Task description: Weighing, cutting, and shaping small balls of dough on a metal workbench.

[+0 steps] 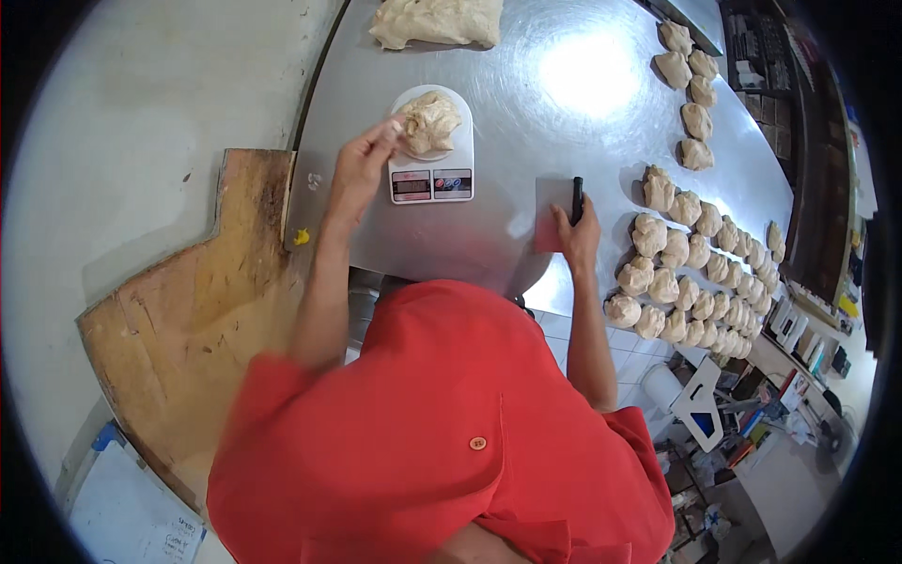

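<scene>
A lump of dough (429,119) rests on a white digital kitchen scale (456,164). My left hand (362,160) is at the lump's left edge, fingertips pinched together; whether they grip dough or a small bit is unclear. To the right of the scale, my right hand (578,226) is closed on the black handle of a flat metal scraper (550,202), held against the steel table (498,235).
A large dough mass (437,21) lies at the back. Rows of dough balls (697,254) cover the right side. A small yellow scrap (302,236) is near the left edge, beside a wooden board (169,338) and wall. Cluttered shelves (789,188) stand beyond the right.
</scene>
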The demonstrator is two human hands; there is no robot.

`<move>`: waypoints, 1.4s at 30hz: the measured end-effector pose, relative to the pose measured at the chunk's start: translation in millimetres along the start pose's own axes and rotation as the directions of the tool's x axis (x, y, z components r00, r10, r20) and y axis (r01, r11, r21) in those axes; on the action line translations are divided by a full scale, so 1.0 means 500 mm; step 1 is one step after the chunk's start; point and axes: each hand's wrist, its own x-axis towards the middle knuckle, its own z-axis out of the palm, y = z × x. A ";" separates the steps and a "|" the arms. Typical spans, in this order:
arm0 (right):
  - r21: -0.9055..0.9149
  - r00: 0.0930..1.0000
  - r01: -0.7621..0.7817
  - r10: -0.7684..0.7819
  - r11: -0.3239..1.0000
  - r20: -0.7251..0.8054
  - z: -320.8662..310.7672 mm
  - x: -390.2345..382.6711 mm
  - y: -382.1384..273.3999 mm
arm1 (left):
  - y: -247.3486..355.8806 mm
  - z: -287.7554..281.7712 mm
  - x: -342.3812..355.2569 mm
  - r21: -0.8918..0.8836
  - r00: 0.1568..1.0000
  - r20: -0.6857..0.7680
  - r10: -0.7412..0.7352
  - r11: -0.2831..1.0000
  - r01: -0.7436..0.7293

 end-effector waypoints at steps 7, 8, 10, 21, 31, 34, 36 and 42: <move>0.107 0.940 0.291 -0.263 0.951 -0.219 0.001 -0.061 -0.158 | -0.024 0.065 -0.109 0.123 0.954 0.249 -0.166 0.983 0.139; 0.488 0.921 0.372 -0.379 0.789 -0.089 -0.008 -0.067 -0.199 | -0.028 0.069 -0.117 0.135 0.933 0.292 -0.208 0.975 0.175; 0.610 0.838 0.470 -0.539 0.638 -0.082 -0.010 -0.084 -0.284 | -0.045 0.066 -0.130 0.151 0.929 0.307 -0.206 0.975 0.166; 0.411 0.802 0.553 -0.597 0.725 -0.026 0.012 0.023 -0.449 | -0.007 0.030 -0.132 -0.118 0.991 0.083 -0.104 0.987 0.113; 0.038 0.765 0.631 -0.614 0.775 -0.194 0.072 0.131 -0.451 | -0.064 -0.078 -0.076 0.019 0.987 -0.159 -0.012 1.000 0.016; 0.309 0.811 0.559 -0.428 0.770 -0.400 -0.013 0.161 -0.475 | -0.079 -0.091 -0.073 0.058 0.981 -0.193 -0.010 0.998 0.021; 0.320 0.804 0.558 -0.402 0.766 -0.439 -0.057 0.188 -0.463 | -0.086 -0.093 -0.071 0.066 0.980 -0.199 -0.025 0.997 0.039; 0.318 0.833 0.473 -0.301 0.822 -0.463 -0.089 0.209 -0.393 | -0.088 -0.078 -0.068 0.074 0.979 -0.198 -0.052 0.995 0.068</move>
